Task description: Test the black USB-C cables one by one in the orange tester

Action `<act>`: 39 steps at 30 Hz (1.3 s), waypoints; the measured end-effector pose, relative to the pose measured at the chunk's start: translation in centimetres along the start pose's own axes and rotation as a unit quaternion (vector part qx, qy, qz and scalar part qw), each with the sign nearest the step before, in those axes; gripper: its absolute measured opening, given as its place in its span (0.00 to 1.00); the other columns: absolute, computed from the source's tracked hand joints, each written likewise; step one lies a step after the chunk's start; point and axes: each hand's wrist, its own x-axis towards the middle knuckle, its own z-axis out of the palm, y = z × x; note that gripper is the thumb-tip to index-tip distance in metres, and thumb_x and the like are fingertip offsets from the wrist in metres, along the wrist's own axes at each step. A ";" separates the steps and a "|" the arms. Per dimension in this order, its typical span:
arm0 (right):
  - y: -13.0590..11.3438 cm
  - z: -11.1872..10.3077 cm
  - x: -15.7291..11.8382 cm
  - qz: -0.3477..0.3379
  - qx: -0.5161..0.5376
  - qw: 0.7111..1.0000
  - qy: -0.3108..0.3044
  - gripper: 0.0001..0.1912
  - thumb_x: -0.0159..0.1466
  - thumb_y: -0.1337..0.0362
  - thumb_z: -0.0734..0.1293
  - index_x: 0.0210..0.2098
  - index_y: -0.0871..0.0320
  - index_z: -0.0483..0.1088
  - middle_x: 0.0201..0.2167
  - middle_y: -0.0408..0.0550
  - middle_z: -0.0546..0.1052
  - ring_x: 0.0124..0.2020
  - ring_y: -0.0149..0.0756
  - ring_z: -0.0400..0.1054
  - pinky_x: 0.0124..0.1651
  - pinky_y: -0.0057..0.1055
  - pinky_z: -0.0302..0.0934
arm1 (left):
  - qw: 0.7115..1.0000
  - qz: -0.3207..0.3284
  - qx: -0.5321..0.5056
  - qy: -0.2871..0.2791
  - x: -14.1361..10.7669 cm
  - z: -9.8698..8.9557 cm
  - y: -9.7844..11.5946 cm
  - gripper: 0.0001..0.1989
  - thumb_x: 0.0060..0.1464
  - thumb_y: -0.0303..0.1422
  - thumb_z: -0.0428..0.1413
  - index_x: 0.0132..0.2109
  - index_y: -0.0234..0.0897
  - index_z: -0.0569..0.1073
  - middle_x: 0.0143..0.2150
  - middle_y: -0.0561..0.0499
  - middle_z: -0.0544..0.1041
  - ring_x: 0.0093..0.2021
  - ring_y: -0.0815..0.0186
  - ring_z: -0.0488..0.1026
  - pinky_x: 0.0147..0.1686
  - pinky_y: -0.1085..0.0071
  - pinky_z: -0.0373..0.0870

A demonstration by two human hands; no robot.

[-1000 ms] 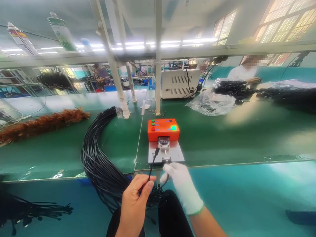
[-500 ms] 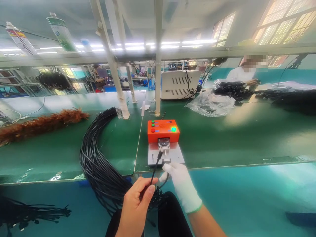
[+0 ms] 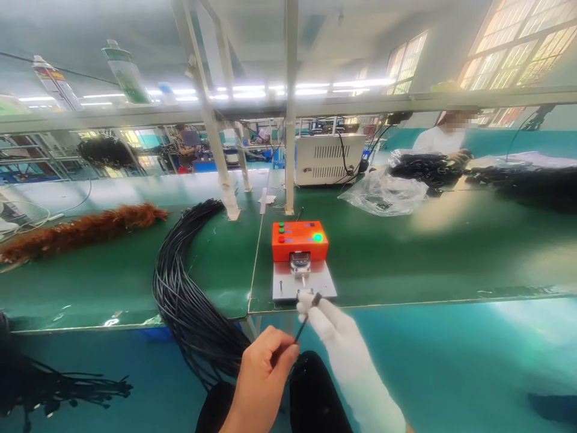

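Your bare left hand (image 3: 265,373) pinches a thin, black cable (image 3: 301,330) in front of the orange box (image 3: 295,245). Its dark, blocky connector (image 3: 317,299) lies against your white-gloved right hand (image 3: 338,334); whether that hand grips it, I can't tell.

Can't read a single word or number from here. Where the print sits: orange box (image 3: 293,248) on the worktop (image 3: 415,258), small blue label strips (image 3: 288,240) next to the red button (image 3: 282,239) and the two green buttons (image 3: 282,225), plus another strip left of the lit green lamp (image 3: 318,238). Lettering too small. Gauge (image 3: 300,263) in front of the box has a dark display; any digits are a blur to me. Up on the shelf (image 3: 148,112): tilted spray can (image 3: 58,85), red and yellow on its label, fine print smeared; bottle (image 3: 127,75) beside it, green and white, markings illegible too.
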 end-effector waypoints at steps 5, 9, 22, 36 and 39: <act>1.0 1.2 0.1 0.067 0.139 0.988 -0.016 0.12 0.62 0.58 0.62 0.34 0.60 0.71 0.18 0.43 0.73 0.25 0.34 0.66 0.33 0.30 0.60 | 0.998 -0.008 0.057 -0.030 -0.4 0.1 0.3 0.10 0.57 0.33 0.51 0.28 0.40 0.72 0.28 0.53 0.69 0.28 0.64 0.67 0.29 0.71 0.60; 3.7 0.9 1.0 0.066 0.206 0.974 -0.060 0.12 0.63 0.58 0.61 0.33 0.61 0.69 0.13 0.39 0.69 0.19 0.33 0.65 0.31 0.31 0.58 | 1.000 -0.018 0.017 0.016 -0.2 -0.2 0.1 0.07 0.56 0.33 0.52 0.33 0.41 0.75 0.33 0.51 0.74 0.32 0.62 0.71 0.32 0.69 0.64; 5.8 1.2 3.2 0.106 0.235 0.961 -0.101 0.16 0.58 0.53 0.64 0.29 0.62 0.68 0.11 0.41 0.69 0.14 0.34 0.64 0.22 0.30 0.56 | 0.999 -0.027 0.024 -0.004 0.1 -0.6 -0.3 0.08 0.58 0.33 0.50 0.36 0.40 0.73 0.36 0.50 0.73 0.36 0.60 0.71 0.35 0.67 0.65; 5.9 1.4 3.6 0.103 0.260 0.957 -0.080 0.13 0.60 0.58 0.63 0.30 0.62 0.69 0.11 0.39 0.69 0.14 0.32 0.64 0.26 0.32 0.59 | 1.000 -0.013 -0.004 0.006 0.3 -0.4 -0.6 0.07 0.56 0.34 0.52 0.36 0.40 0.75 0.36 0.50 0.74 0.36 0.59 0.71 0.37 0.66 0.65; 5.7 1.4 3.7 0.104 0.271 0.954 -0.074 0.13 0.58 0.57 0.64 0.29 0.62 0.69 0.11 0.39 0.69 0.13 0.32 0.64 0.26 0.32 0.60 | 1.000 -0.007 -0.007 0.016 0.3 -0.3 -0.8 0.07 0.56 0.33 0.51 0.36 0.40 0.75 0.35 0.50 0.74 0.36 0.59 0.71 0.37 0.66 0.65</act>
